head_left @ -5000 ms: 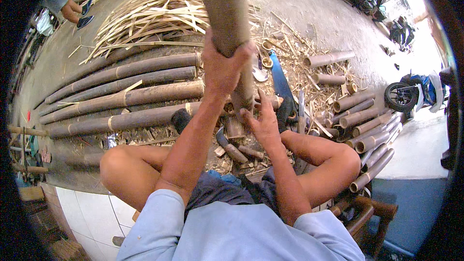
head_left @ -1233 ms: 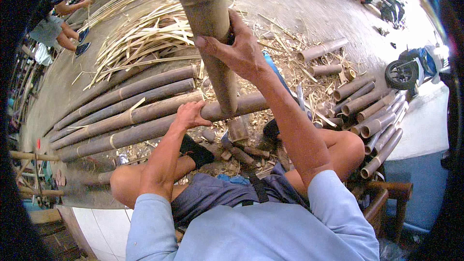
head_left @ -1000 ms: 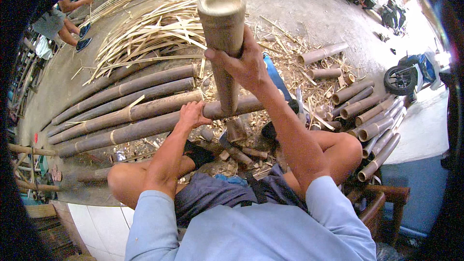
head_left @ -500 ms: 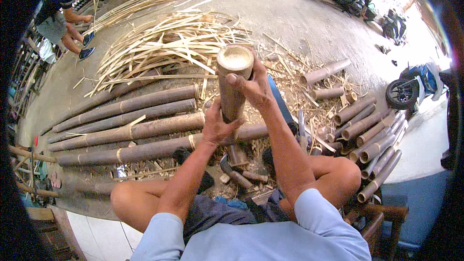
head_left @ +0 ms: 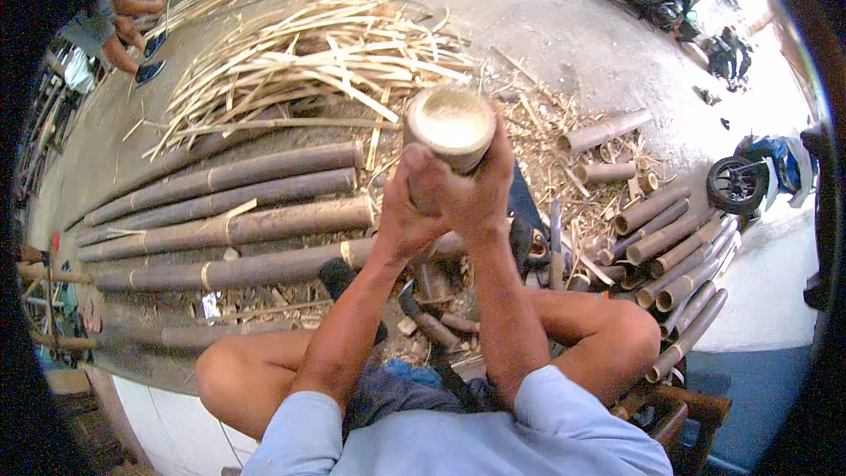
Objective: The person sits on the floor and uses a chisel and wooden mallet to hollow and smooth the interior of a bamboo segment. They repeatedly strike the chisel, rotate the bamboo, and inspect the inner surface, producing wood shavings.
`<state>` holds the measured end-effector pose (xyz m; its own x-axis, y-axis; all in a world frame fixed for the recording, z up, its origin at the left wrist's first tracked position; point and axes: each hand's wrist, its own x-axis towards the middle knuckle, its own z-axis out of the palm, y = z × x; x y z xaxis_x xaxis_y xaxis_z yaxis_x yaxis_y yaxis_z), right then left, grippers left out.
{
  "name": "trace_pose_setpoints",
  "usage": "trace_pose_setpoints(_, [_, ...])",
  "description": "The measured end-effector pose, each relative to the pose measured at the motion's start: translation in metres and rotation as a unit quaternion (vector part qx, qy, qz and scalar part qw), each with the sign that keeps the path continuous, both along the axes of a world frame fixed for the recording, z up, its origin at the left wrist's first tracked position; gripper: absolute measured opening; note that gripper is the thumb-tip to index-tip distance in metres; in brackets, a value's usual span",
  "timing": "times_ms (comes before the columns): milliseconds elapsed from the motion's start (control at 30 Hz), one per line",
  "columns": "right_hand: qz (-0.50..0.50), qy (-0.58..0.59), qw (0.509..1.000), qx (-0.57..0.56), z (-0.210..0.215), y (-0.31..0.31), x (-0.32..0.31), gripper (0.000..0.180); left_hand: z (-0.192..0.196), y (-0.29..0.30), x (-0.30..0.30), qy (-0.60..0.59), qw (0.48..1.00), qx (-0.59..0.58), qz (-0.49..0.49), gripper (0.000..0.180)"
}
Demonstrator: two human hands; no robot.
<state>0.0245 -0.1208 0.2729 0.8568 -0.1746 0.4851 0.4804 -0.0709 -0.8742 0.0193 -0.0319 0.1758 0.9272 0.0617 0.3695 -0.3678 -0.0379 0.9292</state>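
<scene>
Bamboo section (head_left: 451, 128), short and thick, stands upright in the middle of the head view with its pale, cut end facing the camera. Both hands clasp it just below that end: the left hand (head_left: 407, 203) wraps it from the left, fingers (head_left: 414, 161) curled closed around the stem, and the right hand (head_left: 483, 189) wraps it from the right, its fingers likewise closed on the stem, so the two hands touch each other across the front. The section is held above the floor, between the person's bare knees, and its lower part is hidden behind the hands.

On the concrete floor (head_left: 564, 26), to the left of the hands, four long bamboo poles (head_left: 229, 225) lie side by side, running toward the left edge. Beyond them, toward the far side of the floor, a loose heap of pale bamboo strips (head_left: 300, 62) fans out. To the right, a stack of short cut bamboo tubes (head_left: 679, 256) lies near the right knee, with two more tubes lying apart farther back. Chips and offcuts litter the floor under the hands. A long narrow blade (head_left: 555, 242) lies just right of the right forearm. Another person's legs (head_left: 119, 22) show at the far left corner. A parked motorbike wheel (head_left: 731, 185) sits near the right edge.
</scene>
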Motion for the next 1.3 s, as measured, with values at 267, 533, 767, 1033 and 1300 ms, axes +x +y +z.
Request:
trace_pose_setpoints(267, [0.159,0.120,0.980,0.004,0.015,-0.030,0.016,0.070,0.007,-0.025,-0.019,0.008,0.991,0.032,0.129,0.080])
trace_pose_setpoints(533, [-0.015,-0.060,0.997,0.038,0.062,0.005,-0.010,0.053,0.047,-0.009,0.007,-0.004,0.990,-0.084,-0.113,0.089])
trace_pose_setpoints(767, [-0.182,-0.197,0.919,-0.289,0.112,-0.043,-0.026,0.063,0.109,0.001,0.001,0.021,0.999,0.048,-0.005,0.072])
trace_pose_setpoints(1033, [0.081,0.027,0.528,-0.845,0.053,-0.128,-0.109,0.092,0.046,-0.031,-0.042,-0.069,0.855,0.436,-0.271,0.072])
trace_pose_setpoints(1300, [0.285,0.418,0.690,-0.518,0.025,-0.203,-0.214,0.080,-0.020,0.013,0.014,0.045,0.988,0.091,-0.114,0.058])
